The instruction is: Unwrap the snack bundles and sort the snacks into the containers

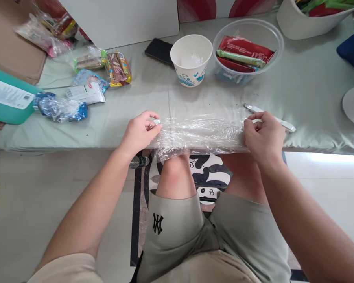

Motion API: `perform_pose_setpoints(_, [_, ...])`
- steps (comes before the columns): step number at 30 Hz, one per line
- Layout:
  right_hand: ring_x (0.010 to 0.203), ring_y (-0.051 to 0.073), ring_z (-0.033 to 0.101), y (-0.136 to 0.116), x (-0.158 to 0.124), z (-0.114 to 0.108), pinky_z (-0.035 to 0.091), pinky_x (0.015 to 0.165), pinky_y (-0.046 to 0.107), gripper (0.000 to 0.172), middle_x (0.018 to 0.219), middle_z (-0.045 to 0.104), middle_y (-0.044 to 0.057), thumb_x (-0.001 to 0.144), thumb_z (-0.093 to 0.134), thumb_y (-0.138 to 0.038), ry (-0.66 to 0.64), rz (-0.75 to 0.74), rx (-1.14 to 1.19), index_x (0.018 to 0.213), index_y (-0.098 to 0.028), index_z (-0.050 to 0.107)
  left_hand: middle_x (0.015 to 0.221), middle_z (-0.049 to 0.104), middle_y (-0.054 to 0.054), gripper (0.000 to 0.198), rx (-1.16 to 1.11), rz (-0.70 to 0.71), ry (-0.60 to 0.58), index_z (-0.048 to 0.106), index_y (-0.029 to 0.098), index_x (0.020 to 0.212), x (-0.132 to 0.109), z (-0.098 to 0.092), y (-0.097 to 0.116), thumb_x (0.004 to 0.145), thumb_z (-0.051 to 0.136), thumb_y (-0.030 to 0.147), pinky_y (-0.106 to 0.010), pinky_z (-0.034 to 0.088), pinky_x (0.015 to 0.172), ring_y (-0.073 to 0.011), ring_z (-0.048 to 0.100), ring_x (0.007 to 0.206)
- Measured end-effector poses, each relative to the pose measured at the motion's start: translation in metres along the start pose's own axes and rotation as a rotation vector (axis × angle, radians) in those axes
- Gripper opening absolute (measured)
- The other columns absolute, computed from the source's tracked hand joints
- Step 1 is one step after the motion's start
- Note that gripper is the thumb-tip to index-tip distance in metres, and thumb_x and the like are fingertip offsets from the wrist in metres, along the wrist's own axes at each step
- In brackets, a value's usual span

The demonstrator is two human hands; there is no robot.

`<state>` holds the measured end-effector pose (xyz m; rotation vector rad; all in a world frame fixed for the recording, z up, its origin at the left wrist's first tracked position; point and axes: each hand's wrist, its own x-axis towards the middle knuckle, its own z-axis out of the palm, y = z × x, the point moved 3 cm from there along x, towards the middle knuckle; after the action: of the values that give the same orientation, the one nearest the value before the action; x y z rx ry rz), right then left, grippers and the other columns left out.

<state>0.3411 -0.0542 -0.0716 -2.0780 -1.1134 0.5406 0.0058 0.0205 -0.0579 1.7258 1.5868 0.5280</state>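
Note:
A crinkled sheet of clear plastic film [203,133] stretches between my two hands at the table's front edge, part of it hanging over my knee. My left hand [141,131] pinches its left end between thumb and fingers. At the opposite end, my right hand [264,135] grips the film with curled fingers. Behind and partly under the right hand lies a slim white utility knife [286,125]. Farther back stands a white paper cup [191,59] with a blue print and something clear inside.
A round clear tub [279,47] holds red and green snack packets, beside a white bin [306,29]. A dark phone [159,51] lies behind the cup. Wrapped snacks [116,68], a white tube [88,93] and a teal container [11,112] occupy the left. Below is a plastic bottle [139,162].

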Motion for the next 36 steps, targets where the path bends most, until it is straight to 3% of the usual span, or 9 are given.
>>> perform_pose_setpoints(4, [0.060,0.023,0.056,0.000,0.001,0.000,0.044,0.071,0.043,0.012,0.059,0.060,-0.002,0.080,0.064,-0.028,0.009,-0.114,-0.113,0.091,-0.027,0.059,0.065,0.065,0.004,0.017,0.157,0.065,0.032,0.066,0.023,0.100,-0.005,0.002,-0.001,0.083,0.070,0.026,-0.026,0.043,0.061,-0.0132,0.056,0.057])
perform_pose_setpoints(10, [0.101,0.039,0.063,0.001,-0.005,-0.009,0.048,0.083,0.056,0.029,0.111,0.063,0.014,0.081,0.067,-0.033,0.113,-0.233,-0.303,0.109,-0.027,0.063,0.084,0.071,0.000,0.031,0.326,0.084,0.069,0.070,0.024,0.114,0.002,0.006,0.000,0.083,0.073,0.028,-0.030,0.047,0.066,-0.0153,0.058,0.063])
perform_pose_setpoints(14, [0.107,0.035,0.065,-0.014,-0.034,-0.016,0.051,0.089,0.051,0.023,0.108,0.065,0.014,0.090,0.063,-0.027,0.224,-0.685,-0.230,0.113,-0.026,0.062,0.108,0.071,-0.006,0.037,0.403,0.227,0.278,0.067,0.023,0.119,0.002,0.000,0.006,0.083,0.074,0.026,-0.035,0.055,0.079,-0.0181,0.066,0.078])
perform_pose_setpoints(16, [0.103,0.030,0.068,-0.018,-0.054,-0.009,0.052,0.088,0.045,0.022,0.106,0.070,0.010,0.092,0.064,-0.026,0.118,-0.952,-0.240,0.114,-0.026,0.061,0.116,0.069,-0.009,0.032,0.434,0.416,0.410,0.067,0.021,0.116,-0.013,0.001,0.015,0.084,0.072,0.028,-0.036,0.057,0.085,-0.0214,0.069,0.092])
perform_pose_setpoints(18, [0.114,0.031,0.069,-0.014,-0.067,0.002,0.051,0.095,0.045,0.028,0.118,0.074,0.010,0.094,0.066,-0.029,-0.050,-1.070,-0.353,0.121,-0.024,0.061,0.112,0.071,-0.009,0.028,0.482,0.688,0.360,0.068,0.021,0.111,-0.037,0.012,0.026,0.085,0.071,0.032,-0.039,0.058,0.088,-0.0253,0.070,0.101])
perform_pose_setpoints(20, [0.129,0.034,0.063,-0.004,-0.070,0.012,0.048,0.104,0.049,0.036,0.136,0.070,0.012,0.096,0.063,-0.026,-0.146,-1.049,-0.500,0.132,-0.023,0.059,0.120,0.074,-0.010,0.031,0.636,0.902,0.152,0.069,0.022,0.115,-0.060,0.030,0.030,0.088,0.070,0.036,-0.045,0.057,0.097,-0.0305,0.069,0.114])
perform_pose_setpoints(23, [0.139,0.034,0.058,0.012,-0.062,0.017,0.045,0.111,0.050,0.045,0.150,0.063,0.012,0.098,0.055,-0.018,-0.152,-0.963,-0.592,0.143,-0.021,0.057,0.143,0.068,-0.010,0.041,0.828,0.893,0.018,0.065,0.023,0.133,-0.073,0.044,0.020,0.093,0.060,0.018,-0.051,0.052,0.110,-0.0321,0.061,0.135])
perform_pose_setpoints(30, [0.143,0.033,0.055,0.029,-0.046,0.013,0.042,0.116,0.053,0.046,0.153,0.061,0.010,0.101,0.048,-0.020,-0.175,-0.942,-0.540,0.146,-0.023,0.059,0.145,0.067,-0.013,0.050,0.700,0.796,0.121,0.064,0.013,0.140,-0.052,0.021,-0.017,0.094,0.045,0.013,-0.048,0.054,0.113,-0.0292,0.062,0.138])
perform_pose_setpoints(36, [0.151,0.038,0.044,0.018,-0.036,-0.002,0.028,0.123,0.062,0.050,0.156,0.058,0.010,0.097,0.051,-0.017,-0.105,-0.845,-0.560,0.146,-0.030,0.059,0.136,0.073,-0.012,0.048,0.641,0.847,0.106,0.071,0.012,0.130,-0.069,0.021,-0.004,0.090,0.045,0.014,-0.046,0.058,0.111,-0.0287,0.068,0.131])
